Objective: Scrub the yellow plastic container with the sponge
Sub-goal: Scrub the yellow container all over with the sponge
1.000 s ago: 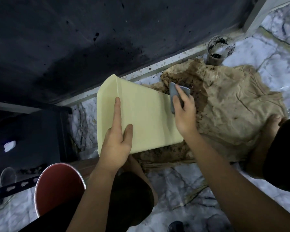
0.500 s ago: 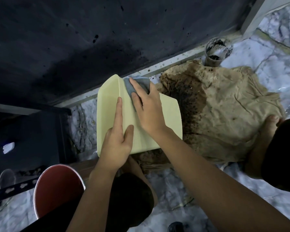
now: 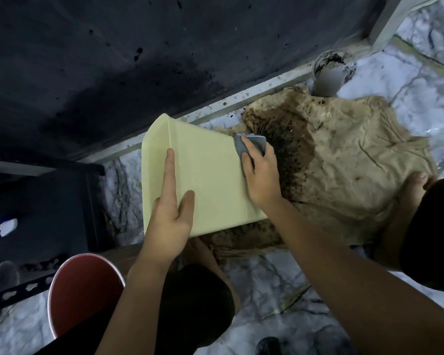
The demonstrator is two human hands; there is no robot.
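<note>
My right hand (image 3: 260,172), fingers clamped on the grey sponge (image 3: 249,146), swept back to the pale yellow plastic container's (image 3: 210,180) right edge; my left hand (image 3: 171,211), fingers spread flat, braces it, so scrubbing continues.

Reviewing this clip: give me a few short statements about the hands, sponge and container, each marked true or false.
1. The right hand presses the grey sponge at the right edge of the yellow container. True.
2. The left hand lies on the stained cloth. False: it rests on the container, index finger stretched out.
3. The container lies partly over the brown stained cloth. True.
4. The red bowl sits on top of the container. False: it is on the floor, lower left.
</note>
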